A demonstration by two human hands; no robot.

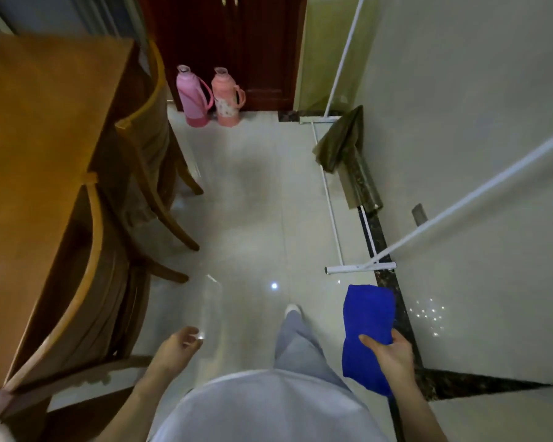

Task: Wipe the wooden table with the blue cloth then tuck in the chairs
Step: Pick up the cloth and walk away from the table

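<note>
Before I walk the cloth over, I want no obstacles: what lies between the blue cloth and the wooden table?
In the head view, bare tiled floor, the person's own leg, then two wooden chairs against the wooden table. The blue cloth is in the right hand.

Pale tiled floor [253,193] is carrying two wooden chairs [134,193] tucked beside a wooden table [39,129], two pink flasks [208,97] standing side by side near a dark cabinet, and a white rack base [359,268].
</note>
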